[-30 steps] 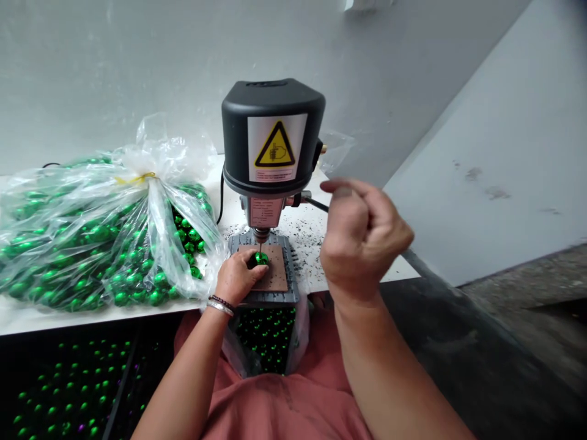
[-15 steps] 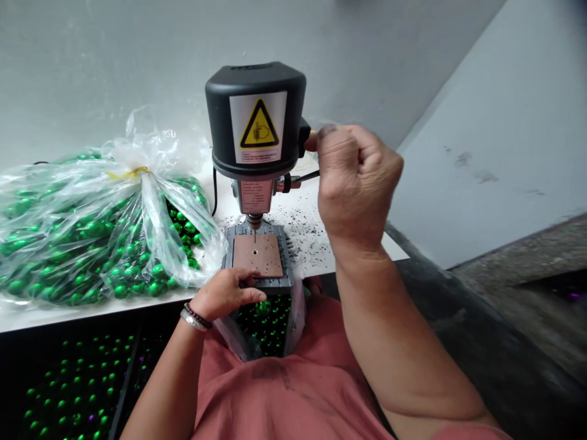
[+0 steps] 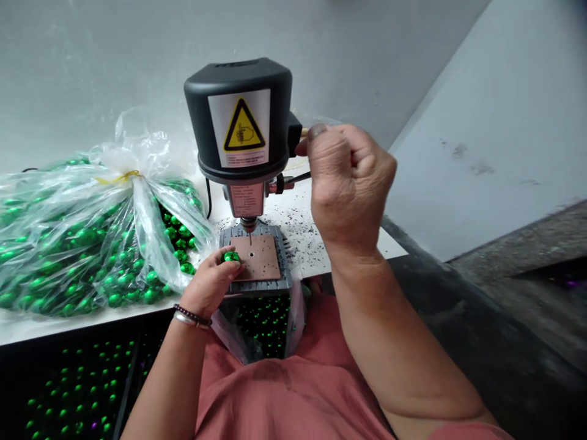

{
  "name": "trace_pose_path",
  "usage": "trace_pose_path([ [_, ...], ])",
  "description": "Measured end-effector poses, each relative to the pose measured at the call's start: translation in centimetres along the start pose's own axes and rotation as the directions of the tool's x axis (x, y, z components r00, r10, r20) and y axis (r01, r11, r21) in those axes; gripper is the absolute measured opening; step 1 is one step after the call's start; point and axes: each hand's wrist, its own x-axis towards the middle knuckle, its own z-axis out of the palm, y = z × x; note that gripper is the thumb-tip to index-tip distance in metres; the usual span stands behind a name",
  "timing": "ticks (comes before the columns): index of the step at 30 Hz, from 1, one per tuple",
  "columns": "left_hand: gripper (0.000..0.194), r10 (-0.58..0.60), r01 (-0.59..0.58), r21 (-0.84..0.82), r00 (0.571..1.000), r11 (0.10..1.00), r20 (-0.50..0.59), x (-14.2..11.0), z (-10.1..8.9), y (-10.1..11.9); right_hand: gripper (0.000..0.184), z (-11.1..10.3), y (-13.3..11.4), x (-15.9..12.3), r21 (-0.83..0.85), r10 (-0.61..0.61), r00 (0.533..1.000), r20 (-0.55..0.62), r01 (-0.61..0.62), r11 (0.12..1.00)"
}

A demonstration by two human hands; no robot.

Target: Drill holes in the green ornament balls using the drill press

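Note:
My left hand (image 3: 210,286) pinches a shiny green ball (image 3: 231,256) between thumb and fingers. It is at the left edge of a brown square pad (image 3: 261,269), which has a small dark hole in its middle. Above the pad, the thin drill bit (image 3: 250,239) of a black drill press (image 3: 238,128) points down, apart from the ball. My right hand (image 3: 352,183) is closed in a fist around the drill press lever (image 3: 300,177) on the machine's right side. The fist hides the lever's far end.
A tied clear plastic bag (image 3: 144,244) full of green balls lies on the white table (image 3: 312,256) to the left. Dark shavings lie around the press base (image 3: 275,283). Below the table edge are an open bag of green balls (image 3: 263,321) and more balls (image 3: 77,385) at lower left.
A ball under the drill bit left the pad as my left hand drew back and opened over the lower bag. Now that hand holds a green ball beside the pad. My right hand rose.

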Motion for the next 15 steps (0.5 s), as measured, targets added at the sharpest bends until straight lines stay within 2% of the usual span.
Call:
trace_pose_path([
  [2,0.050,0.055,-0.057,0.205,0.998,0.977,0.017,0.4,-0.3,-0.5,0.028,-0.1,0.0,0.0,-0.012,0.011,1.000,0.008,-0.011,1.000],
  [6,0.051,0.237,-0.222,0.543,0.971,0.810,0.043,1.5,-0.8,-1.3,0.031,-0.3,0.1,0.1,-0.046,-0.026,0.999,0.044,0.028,0.999],
  [10,0.038,0.310,-0.288,0.688,0.946,0.666,0.095,2.4,-0.7,-1.4,0.034,-0.4,0.3,1.0,-0.052,-0.090,0.995,0.047,0.093,0.994],
  [15,0.034,0.277,-0.285,0.825,0.947,0.489,0.163,2.4,0.0,-0.3,0.035,0.4,0.7,3.7,-0.187,-0.085,0.996,0.039,0.091,0.978],
])
